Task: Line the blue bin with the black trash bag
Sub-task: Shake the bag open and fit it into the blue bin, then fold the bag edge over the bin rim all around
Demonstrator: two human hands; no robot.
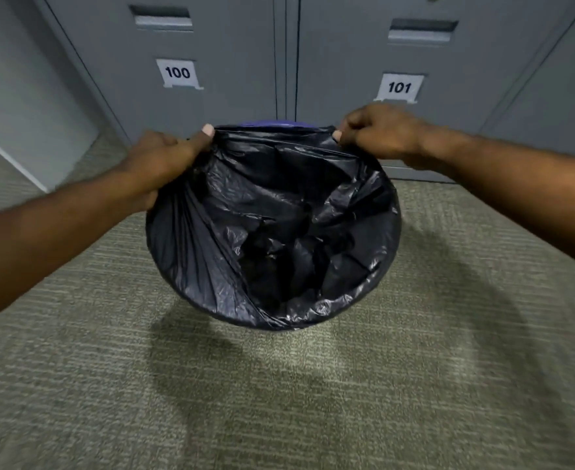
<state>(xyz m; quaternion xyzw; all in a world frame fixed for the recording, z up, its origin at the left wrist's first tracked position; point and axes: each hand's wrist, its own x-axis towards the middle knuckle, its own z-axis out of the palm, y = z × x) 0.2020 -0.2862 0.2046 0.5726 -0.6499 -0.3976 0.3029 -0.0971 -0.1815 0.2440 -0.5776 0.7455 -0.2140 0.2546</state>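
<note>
A round blue plastic bin (255, 124) stands on grey-green ribbed carpet (313, 401) just in front of a row of grey metal lockers (228, 62), and only a thin arc of its rim shows at the far side. The crinkled black plastic trash bag (279, 232) fills the bin's mouth: its glossy middle sags down into the hollow, while its edge is folded out over the rim along the near, left and right sides, hiding the bin's wall there. At the far edge the bag's hem is stretched in a taut line between the two hands and sits just short of the exposed blue rim. The left hand (164, 161) is closed on the bag at the far left, thumb pressed along the top of the hem and the other fingers curled under the gathered plastic, which fans out in tight pleats below it. The right hand (377, 134) pinches the hem at the far right, fingers curled tight over the plastic. Both bare forearms reach in from the near sides. White labels reading 100 (177, 72) and 101 (399, 87) sit on the two locker doors behind the bin.
</note>
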